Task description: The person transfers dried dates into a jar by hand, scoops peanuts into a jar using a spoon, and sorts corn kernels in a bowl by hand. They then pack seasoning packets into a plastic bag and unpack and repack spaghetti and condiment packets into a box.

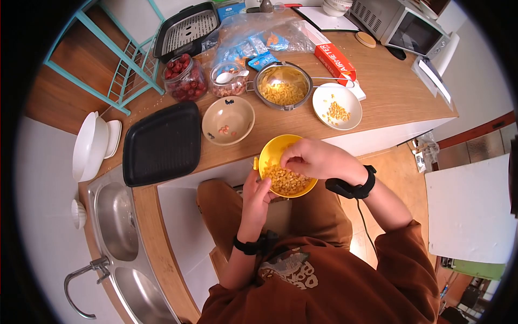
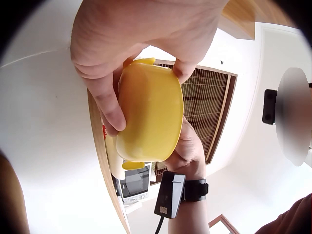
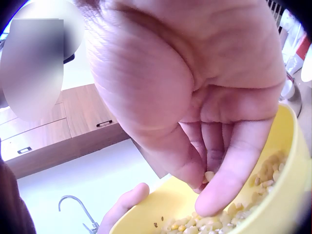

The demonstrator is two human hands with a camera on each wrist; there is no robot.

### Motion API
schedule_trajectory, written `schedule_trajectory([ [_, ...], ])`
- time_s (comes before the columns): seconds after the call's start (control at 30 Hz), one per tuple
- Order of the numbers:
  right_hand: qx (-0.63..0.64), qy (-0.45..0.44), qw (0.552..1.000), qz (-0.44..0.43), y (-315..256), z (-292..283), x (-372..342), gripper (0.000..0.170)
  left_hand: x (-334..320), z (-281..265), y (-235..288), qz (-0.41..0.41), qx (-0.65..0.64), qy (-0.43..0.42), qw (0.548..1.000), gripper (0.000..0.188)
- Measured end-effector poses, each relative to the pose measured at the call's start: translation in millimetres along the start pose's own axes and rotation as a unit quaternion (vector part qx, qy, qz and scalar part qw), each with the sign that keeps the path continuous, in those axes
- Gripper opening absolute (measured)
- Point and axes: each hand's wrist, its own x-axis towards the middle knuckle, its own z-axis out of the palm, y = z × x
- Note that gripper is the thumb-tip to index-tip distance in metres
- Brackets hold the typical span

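Observation:
My left hand point(image 1: 254, 198) holds a yellow bowl point(image 1: 271, 152) by its side, thumb at the rim and fingers along the outer wall. In the left wrist view the bowl's smooth outside point(image 2: 151, 112) and two small side handles show. Inside lies a mix of elbow macaroni and corn kernels point(image 3: 214, 224). Over the bowl's inside, my right hand point(image 1: 322, 160) points its fingers down at the mix. Between its thumb and forefinger a pale yellow corn kernel point(image 3: 208, 176) is pinched. The other fingers are bent behind.
On the counter stand a beige bowl point(image 1: 237, 110) with pink bits, a steel strainer point(image 1: 304, 97) of macaroni, and a white bowl point(image 1: 352, 117) with corn kernels. A black tray point(image 1: 162, 144), jars, a red box point(image 1: 335, 63) and a microwave point(image 1: 413, 35) surround them. Sink point(image 1: 116, 221) at left.

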Motion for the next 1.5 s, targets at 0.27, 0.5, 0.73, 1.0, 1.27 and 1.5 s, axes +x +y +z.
schedule_trajectory([
  [0.27, 0.217, -0.041, 0.968, 0.117, 0, -9, 2, 0.017, -2, 1, 1, -0.003, 0.005, 0.0, 1.0, 0.048],
  [0.5, 0.299, -0.031, 0.948, 0.106, 4, -15, -1, 0.017, -1, 2, -1, -0.007, 0.001, 0.005, 1.0, 0.05],
  [0.73, -0.038, 0.186, 0.976, 0.105, 46, -75, -22, 0.013, 2, 1, -1, 0.005, -0.04, 0.029, 0.999, 0.044],
  [1.0, -0.217, 0.249, 0.93, 0.162, 21, -70, -36, 0.016, 5, 1, 0, 0.015, -0.045, 0.029, 0.998, 0.045],
  [1.27, -0.222, 0.06, 0.973, -0.015, -29, 8, -18, 0.017, 1, 4, 1, 0.024, -0.03, 0.022, 0.999, 0.049],
  [1.5, -0.244, 0.085, 0.965, -0.033, -12, 38, -13, 0.012, -4, 1, 0, 0.031, 0.008, 0.019, 0.999, 0.049],
])
